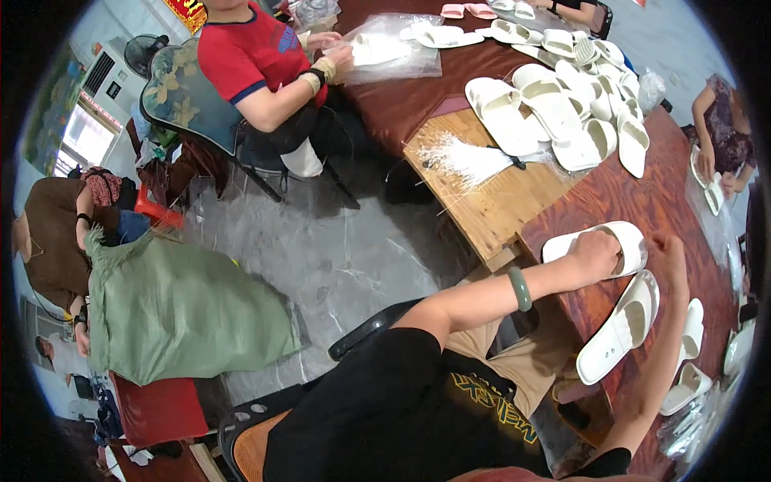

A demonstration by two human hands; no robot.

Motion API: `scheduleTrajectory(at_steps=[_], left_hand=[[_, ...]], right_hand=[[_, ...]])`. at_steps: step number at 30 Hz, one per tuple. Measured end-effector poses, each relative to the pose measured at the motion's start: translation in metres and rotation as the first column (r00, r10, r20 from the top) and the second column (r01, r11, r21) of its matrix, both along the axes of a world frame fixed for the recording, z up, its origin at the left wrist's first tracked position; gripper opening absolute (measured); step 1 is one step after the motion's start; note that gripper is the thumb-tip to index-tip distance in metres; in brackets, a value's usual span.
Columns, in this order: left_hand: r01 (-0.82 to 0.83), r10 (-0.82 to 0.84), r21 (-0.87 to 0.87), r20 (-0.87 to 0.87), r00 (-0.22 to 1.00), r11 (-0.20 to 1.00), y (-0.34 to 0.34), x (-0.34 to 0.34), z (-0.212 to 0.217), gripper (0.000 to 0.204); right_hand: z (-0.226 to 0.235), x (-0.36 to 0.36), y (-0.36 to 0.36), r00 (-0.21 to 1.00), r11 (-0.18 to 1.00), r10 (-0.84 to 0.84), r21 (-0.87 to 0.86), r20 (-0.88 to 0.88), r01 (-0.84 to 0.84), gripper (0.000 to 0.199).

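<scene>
A white slide slipper (633,246) lies on the reddish wooden table in front of me. My left hand (596,255), a green bangle on its wrist, is closed on this slipper beside the strap. Close to the strap's other end is my right hand (666,255), its fingers curled together; whatever they pinch is too small to make out. A second white slipper (608,347) rests sole down between my forearms, nearer to me.
Beyond my hands is a heap of white slippers (562,104), with a bundle of thin white strands (472,162) beside it. More slippers (687,390) and clear bags (687,426) lie at right. Co-workers handle slippers across the table. A large green sack (189,309) stands at left.
</scene>
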State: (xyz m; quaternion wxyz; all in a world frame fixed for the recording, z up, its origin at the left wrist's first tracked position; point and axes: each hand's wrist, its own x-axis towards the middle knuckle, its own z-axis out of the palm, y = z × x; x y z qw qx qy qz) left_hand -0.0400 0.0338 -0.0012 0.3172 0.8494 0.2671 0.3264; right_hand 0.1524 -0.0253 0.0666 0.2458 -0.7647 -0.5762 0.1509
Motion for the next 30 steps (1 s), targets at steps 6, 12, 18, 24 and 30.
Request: scheduleTrajectory(at_steps=[6,12,18,24,30], left_hand=[[0.033,-0.028,0.061,-0.079,0.996,0.998,-0.004,-0.022,0.014,0.035],[0.107,-0.113,0.194,0.015,0.994,0.975,-0.001,0.037,0.032,0.034],[0.633,-0.129,-0.412,0.765,0.631,0.655,0.008,0.029,-0.01,0.017],[0.466,-0.385,-0.517,0.261,0.885,0.718,0.003,0.029,0.041,0.025],[0.569,-0.477,-0.637,0.335,0.812,0.521,0.007,0.048,0.044,0.018]], right_hand=[[-0.024,0.051,0.001,0.986,0.963,0.033,0.268,-0.161,0.011,0.012],[-0.003,0.031,-0.031,0.94,0.947,0.238,0.275,-0.246,-0.168,0.022],[0.068,-0.141,-0.023,0.863,0.841,0.505,0.23,-0.005,-0.491,0.035],[0.106,-0.297,-0.032,0.031,0.019,0.931,0.036,0.364,-0.999,0.042],[0.067,-0.198,-0.046,0.569,0.544,0.587,0.24,0.576,-0.804,0.038]])
